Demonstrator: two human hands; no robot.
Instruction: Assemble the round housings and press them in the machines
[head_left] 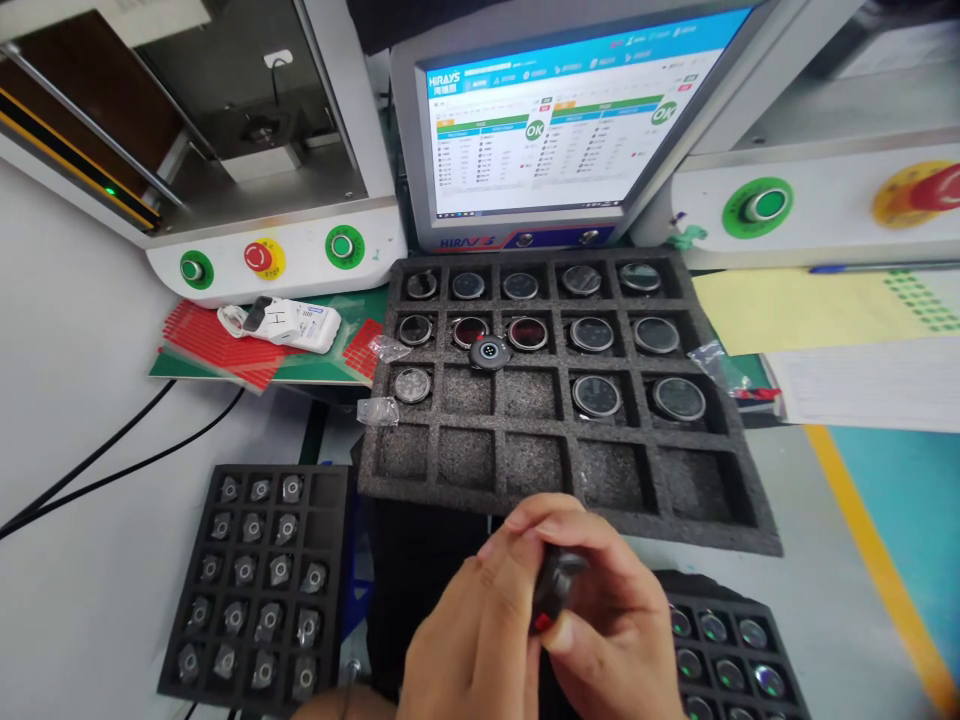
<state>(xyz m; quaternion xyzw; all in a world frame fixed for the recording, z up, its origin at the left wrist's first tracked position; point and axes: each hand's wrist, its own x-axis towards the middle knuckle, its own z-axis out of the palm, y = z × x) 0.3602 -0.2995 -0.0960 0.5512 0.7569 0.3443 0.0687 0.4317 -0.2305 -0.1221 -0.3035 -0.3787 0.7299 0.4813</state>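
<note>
Near the bottom centre, my left hand [476, 630] and my right hand [611, 610] are closed together around a dark watch body [555, 590], seen edge-on with a small red mark at its lower end. Fingers cover much of it. Just beyond my hands lies a large grey foam tray [570, 510] with round watch bodies in its rear compartments. One watch body [489, 351] rests back side up across the dividers, its sensor showing. Two watch faces [527, 333] beside it look reddish.
A monitor [562, 130] stands behind the tray, between machines with green and red buttons [260, 258]. A foam tray of wrapped pieces [255, 580] is lower left, another tray [739, 655] lower right. Yellow paper [787, 310], a white device [300, 325] and cables flank the large tray.
</note>
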